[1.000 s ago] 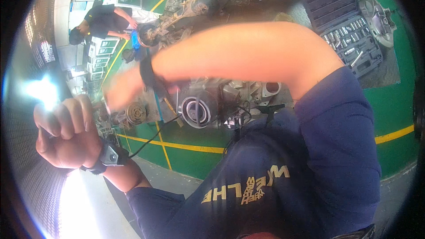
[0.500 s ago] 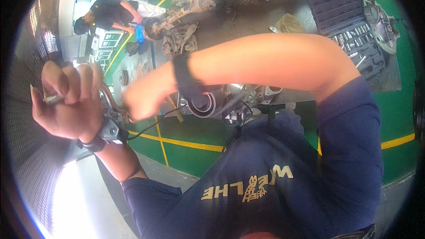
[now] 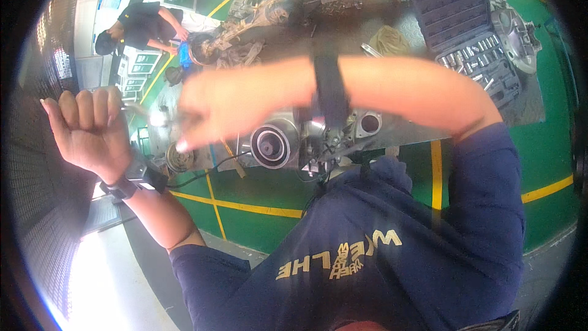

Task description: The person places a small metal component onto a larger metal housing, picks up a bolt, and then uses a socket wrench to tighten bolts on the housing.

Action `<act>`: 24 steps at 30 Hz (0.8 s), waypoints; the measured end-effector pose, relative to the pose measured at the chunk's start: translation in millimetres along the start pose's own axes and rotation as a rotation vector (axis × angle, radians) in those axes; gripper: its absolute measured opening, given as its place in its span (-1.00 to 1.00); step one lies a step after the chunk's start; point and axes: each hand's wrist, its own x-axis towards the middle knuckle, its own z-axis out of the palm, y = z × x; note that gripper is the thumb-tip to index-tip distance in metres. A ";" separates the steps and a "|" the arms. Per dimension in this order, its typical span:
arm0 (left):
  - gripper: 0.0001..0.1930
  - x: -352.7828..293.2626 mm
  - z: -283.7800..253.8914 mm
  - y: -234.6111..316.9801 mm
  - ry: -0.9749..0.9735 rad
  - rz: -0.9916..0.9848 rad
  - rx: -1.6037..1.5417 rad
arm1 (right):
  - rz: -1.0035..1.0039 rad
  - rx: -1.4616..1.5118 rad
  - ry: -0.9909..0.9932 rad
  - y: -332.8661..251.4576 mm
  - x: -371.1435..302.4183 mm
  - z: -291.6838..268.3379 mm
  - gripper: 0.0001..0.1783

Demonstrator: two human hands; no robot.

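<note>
Fingers of the left hand (image 3: 92, 138) curl, contents unclear; the right hand (image 3: 214, 107), blurred, grip unreadable, now draws apart over the bench's (image 3: 291, 43) left end.

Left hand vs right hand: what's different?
Pose: the left hand shows its palm with fingers curled; the right hand reaches across toward the left one.
Clarity: the left hand is fairly sharp, the right hand blurred.
Gear: below the left hand sits a dark boxy device; behind the right hand, only a black strap shows.
Shared: both are bare.
</note>
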 end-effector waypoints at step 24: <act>-0.51 32.3 83.5 -27.0 0.161 0.021 0.290 | 0.274 -0.071 -0.244 -38.0 10.3 3.4 -0.51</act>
